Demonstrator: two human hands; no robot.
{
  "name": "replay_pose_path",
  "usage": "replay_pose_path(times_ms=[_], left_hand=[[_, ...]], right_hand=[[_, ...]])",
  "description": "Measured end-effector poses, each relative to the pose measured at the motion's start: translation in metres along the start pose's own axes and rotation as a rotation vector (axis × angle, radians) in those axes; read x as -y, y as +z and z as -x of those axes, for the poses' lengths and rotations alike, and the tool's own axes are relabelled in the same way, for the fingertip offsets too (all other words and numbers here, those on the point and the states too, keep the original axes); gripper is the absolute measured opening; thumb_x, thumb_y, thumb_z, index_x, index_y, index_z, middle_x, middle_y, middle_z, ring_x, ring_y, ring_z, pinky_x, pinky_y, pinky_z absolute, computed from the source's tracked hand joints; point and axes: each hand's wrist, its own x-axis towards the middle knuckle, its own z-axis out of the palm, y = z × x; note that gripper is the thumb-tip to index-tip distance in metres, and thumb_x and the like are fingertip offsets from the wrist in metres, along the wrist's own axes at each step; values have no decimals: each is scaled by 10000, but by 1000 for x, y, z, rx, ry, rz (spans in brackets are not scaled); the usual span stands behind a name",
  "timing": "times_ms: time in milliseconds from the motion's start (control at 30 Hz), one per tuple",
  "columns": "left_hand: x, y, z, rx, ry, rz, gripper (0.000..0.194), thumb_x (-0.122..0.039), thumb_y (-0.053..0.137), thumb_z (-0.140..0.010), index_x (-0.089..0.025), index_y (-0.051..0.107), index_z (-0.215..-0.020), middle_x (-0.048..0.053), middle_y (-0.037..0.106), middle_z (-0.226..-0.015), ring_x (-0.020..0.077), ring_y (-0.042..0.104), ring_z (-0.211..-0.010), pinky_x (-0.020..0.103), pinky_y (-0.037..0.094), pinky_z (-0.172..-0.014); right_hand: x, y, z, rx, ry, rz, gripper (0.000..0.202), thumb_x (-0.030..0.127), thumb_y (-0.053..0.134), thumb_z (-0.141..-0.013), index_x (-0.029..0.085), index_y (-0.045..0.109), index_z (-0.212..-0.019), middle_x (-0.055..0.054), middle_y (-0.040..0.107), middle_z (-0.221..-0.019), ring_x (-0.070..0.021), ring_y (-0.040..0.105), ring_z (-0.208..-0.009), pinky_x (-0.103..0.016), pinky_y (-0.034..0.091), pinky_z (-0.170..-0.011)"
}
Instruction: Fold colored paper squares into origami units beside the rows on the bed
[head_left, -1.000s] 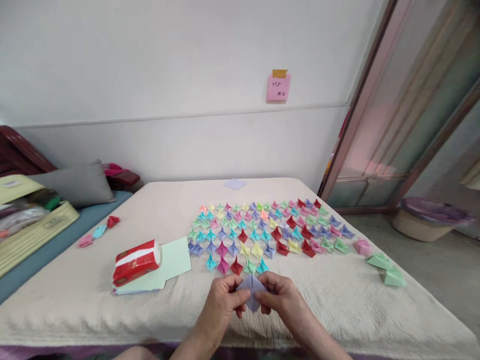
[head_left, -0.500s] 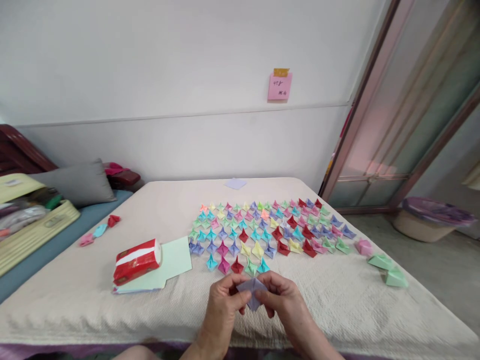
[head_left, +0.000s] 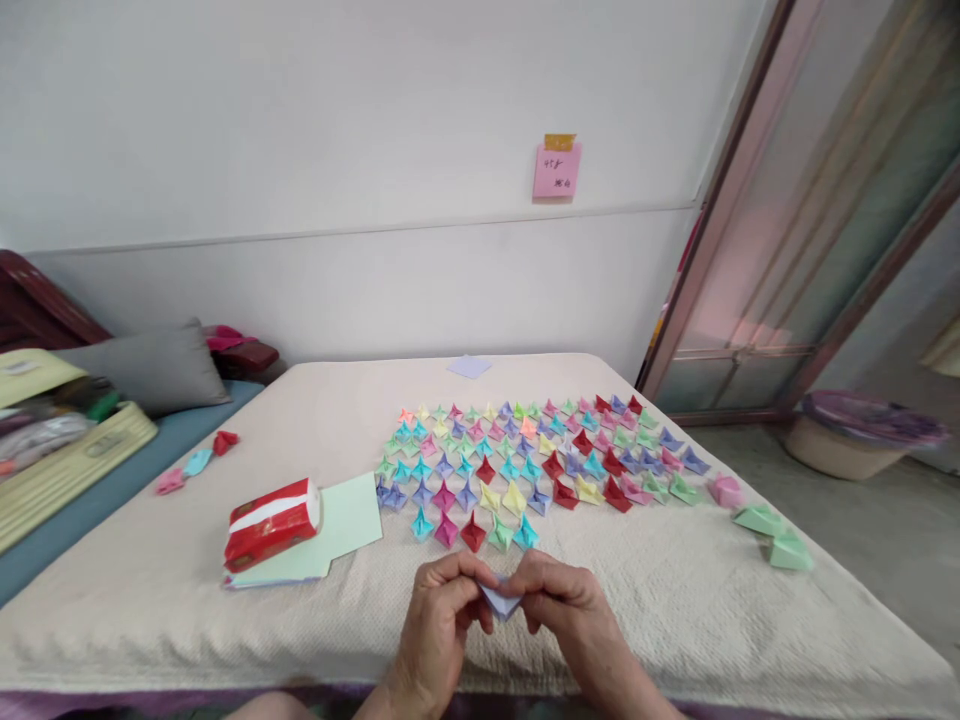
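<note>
A small folded piece of light purple paper (head_left: 500, 602) is pinched between my two hands, just above the near part of the table. My left hand (head_left: 448, 612) closes on its left side, thumb and fingers at the edge. My right hand (head_left: 561, 603) grips the right side the same way. Fingertips cover the paper's upper edges. Right beyond my hands stand several rows of folded paper boats (head_left: 486, 470) in red, blue, yellow, green, pink and purple.
A red tissue pack (head_left: 271, 525) lies on pale green paper sheets (head_left: 352, 515) at left. Green folded pieces (head_left: 789, 550) and a pink one (head_left: 725, 489) sit near the right edge. A purple sheet (head_left: 469, 366) lies at the back. A lined bin (head_left: 862, 430) stands on the floor.
The purple paper was a wide diamond with its face showing; now it looks narrower and folded over at the top. My fingers have moved onto its upper edges.
</note>
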Motion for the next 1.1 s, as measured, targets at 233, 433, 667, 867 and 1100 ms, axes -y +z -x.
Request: replay_pose_path(times_ms=[233,433,667,867,1100], left_hand=[[-3,-3,-1,75,72,-64,202,-54,553,-699,-142,713,-613,-5,583,-558,109,538,-501,220,401,-495],[-3,-10,-4,121,107,-185,218,-97,519,-761,-144,729,-722,5,612,-565,131,566,-531,246,429,-546],[-8,-8,-6,140,123,-295,286,-192,710,-708,-153,656,-986,-15,620,-655,112,534,-563,221,417,-546],[-7,-7,-6,130,138,-278,364,-232,700,-772,-172,576,-1109,-32,592,-682,102,521,-572,216,420,-549],[-10,-10,-3,132,192,-468,207,-243,661,-799,-179,661,-996,-20,619,-668,119,550,-615,218,451,-597]], right_hand=[[2,-9,0,86,-91,18,218,102,650,-657,252,808,-672,-14,602,-599,-116,539,-532,-231,427,-510],[4,-11,-2,126,-136,77,200,145,639,-740,252,808,-755,-18,616,-635,-124,572,-562,-248,451,-566],[9,-14,-2,138,-192,216,217,134,590,-771,222,788,-787,-22,629,-643,-153,583,-625,-273,437,-623],[16,-12,5,122,-133,245,180,295,614,-838,183,657,-704,-5,600,-652,-148,550,-629,-270,409,-613],[4,-11,-3,208,105,128,350,462,586,-848,132,669,-765,-41,655,-598,-140,587,-535,-244,422,-526]])
